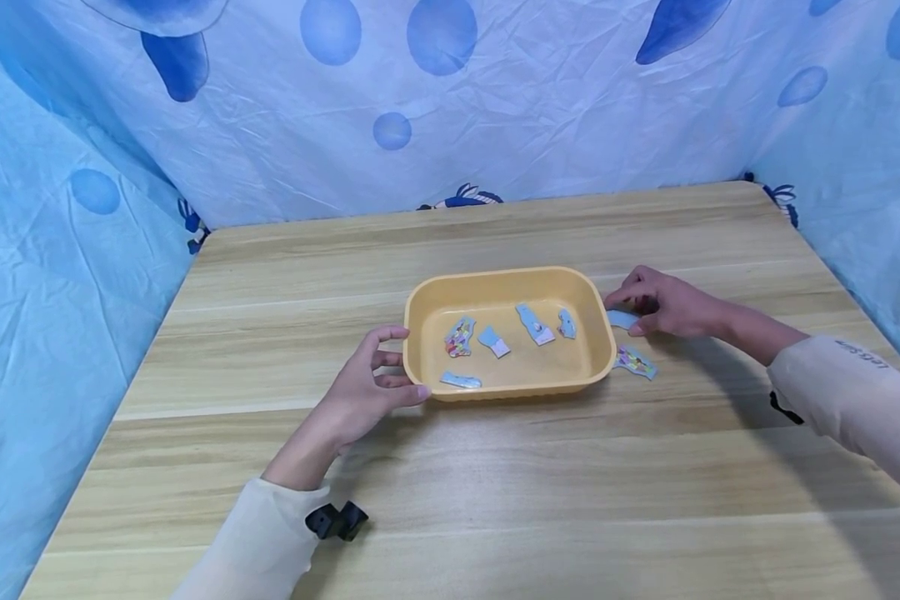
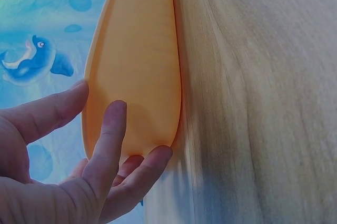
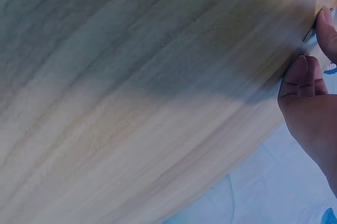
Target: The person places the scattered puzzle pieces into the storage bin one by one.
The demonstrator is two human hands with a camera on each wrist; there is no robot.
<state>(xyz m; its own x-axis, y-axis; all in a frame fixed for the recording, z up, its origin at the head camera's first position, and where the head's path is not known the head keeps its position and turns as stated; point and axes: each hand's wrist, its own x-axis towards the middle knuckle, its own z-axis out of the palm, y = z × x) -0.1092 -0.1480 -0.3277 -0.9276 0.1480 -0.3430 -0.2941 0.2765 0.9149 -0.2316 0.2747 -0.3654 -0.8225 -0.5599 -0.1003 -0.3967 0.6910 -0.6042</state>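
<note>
A yellow-orange plastic basin (image 1: pixel 510 388) stands on the table with several thin puzzle pieces lying in it, among them a many-coloured piece (image 1: pixel 461 337) and a blue-and-pink piece (image 1: pixel 534 323). My left hand (image 1: pixel 363 383) holds the basin's left near corner, thumb at the near rim and bent fingers against the outer end wall (image 2: pixel 142 66). Just past the basin's right end, my right hand (image 1: pixel 671 304) has thumb and fingers around a light blue puzzle piece (image 1: pixel 621 319), largely covered by them. Beside it lies another patterned piece (image 1: pixel 636 362), partly behind the basin's rim.
The light wooden table (image 1: pixel 540 500) reaches back to a blue cloth (image 1: pixel 540 125) with bubbles and sea animals, which also hangs at both sides. A small black device (image 1: pixel 336 522) sits at the left sleeve's cuff.
</note>
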